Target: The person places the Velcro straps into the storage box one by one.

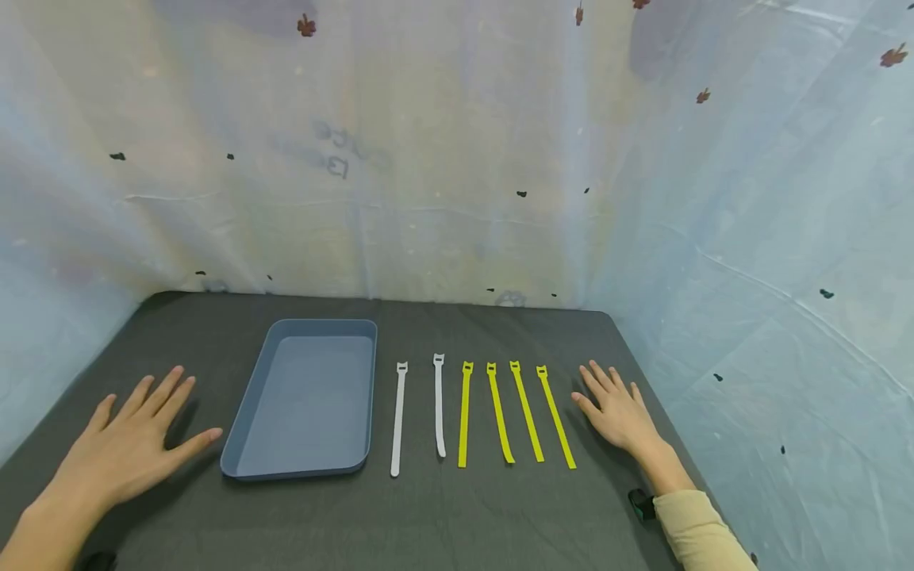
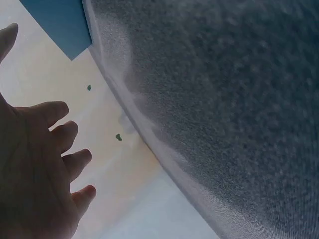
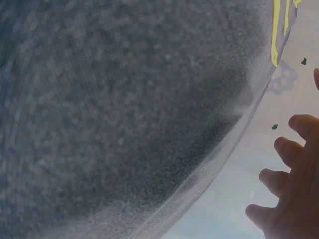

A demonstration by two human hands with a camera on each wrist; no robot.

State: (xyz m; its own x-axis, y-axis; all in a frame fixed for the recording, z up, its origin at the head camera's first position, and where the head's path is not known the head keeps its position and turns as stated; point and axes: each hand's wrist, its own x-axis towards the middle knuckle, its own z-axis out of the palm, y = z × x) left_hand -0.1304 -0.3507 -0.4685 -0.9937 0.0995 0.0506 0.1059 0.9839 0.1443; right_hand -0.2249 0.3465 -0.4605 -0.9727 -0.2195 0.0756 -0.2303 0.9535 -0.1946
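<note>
In the head view my left hand is spread with straight fingers, its thumb pointing at the near left side of a blue-grey tray. At the right my right hand is spread too, holding nothing. Between tray and right hand, two white cable ties and several yellow cable ties lie in a row, slotted heads away from me. Nearest the right hand is the rightmost yellow tie. The left wrist view shows the left hand and a tray corner; the right wrist view shows the right hand and yellow ties.
A dark grey cloth covers the table. Pale curtains with small dark and brown marks hang behind it and along both sides. A dark wrist device sits by the right sleeve.
</note>
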